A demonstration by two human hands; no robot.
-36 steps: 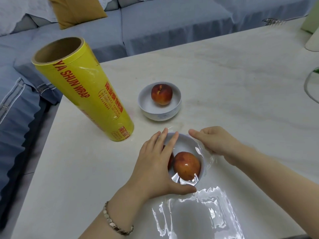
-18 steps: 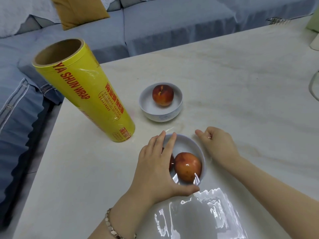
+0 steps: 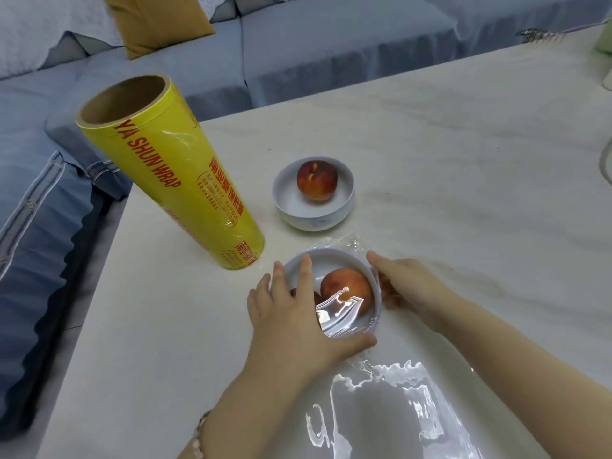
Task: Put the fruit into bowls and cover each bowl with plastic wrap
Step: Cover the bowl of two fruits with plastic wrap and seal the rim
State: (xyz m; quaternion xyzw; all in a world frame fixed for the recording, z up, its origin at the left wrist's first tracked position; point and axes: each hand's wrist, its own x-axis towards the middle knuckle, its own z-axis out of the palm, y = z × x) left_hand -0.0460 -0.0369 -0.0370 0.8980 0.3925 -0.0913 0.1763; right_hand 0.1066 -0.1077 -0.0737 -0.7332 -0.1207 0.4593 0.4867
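A white bowl point(image 3: 334, 262) near me holds a peach point(image 3: 346, 290) and a second fruit mostly hidden under my left hand. Clear plastic wrap point(image 3: 390, 405) lies stretched over this bowl and trails toward me across the table. My left hand point(image 3: 294, 319) rests flat on the wrap over the bowl's left side, thumb along the near rim. My right hand point(image 3: 407, 286) presses against the bowl's right wall, fingers against the wrap there. A second white bowl point(image 3: 313, 212) farther back holds one peach point(image 3: 317, 181), uncovered.
A big yellow roll of plastic wrap point(image 3: 178, 190) stands upright, left of the bowls, near the table's left edge. The pale marble table point(image 3: 463, 167) stretches right and back. A blue sofa point(image 3: 298, 44) with a mustard cushion lies beyond.
My right hand has moved in from beside the bowl and now presses the wrap against its right wall. My left hand stays on top of the bowl.
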